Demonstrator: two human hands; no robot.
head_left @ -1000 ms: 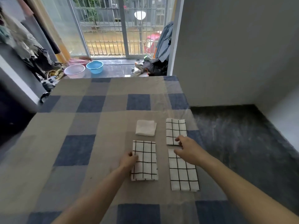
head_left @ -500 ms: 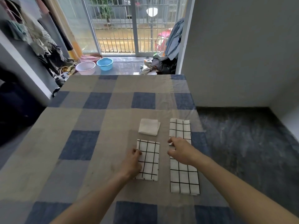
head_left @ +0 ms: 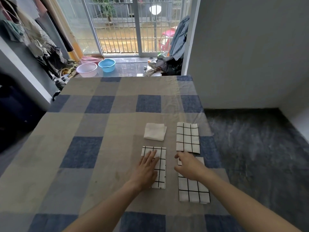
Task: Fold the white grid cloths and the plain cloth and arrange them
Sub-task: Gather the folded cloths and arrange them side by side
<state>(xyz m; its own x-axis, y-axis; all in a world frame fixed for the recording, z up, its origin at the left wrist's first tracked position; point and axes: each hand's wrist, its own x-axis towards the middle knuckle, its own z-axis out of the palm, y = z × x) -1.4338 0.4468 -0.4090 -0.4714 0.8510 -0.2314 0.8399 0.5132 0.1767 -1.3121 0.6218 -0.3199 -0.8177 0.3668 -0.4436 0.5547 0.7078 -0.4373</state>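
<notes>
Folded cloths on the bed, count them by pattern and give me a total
White grid cloths: 3, far right, near right, near left
Plain white cloth: 1
Total: 4

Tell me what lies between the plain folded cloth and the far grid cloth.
Nothing: the head view shows only a bare strip of checked bedsheet between the plain folded cloth and the far grid cloth.

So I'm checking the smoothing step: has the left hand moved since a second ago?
Yes. The left hand has slid from the near-left grid cloth's left edge onto it, fingers flat, toward the plain cloth.
</notes>
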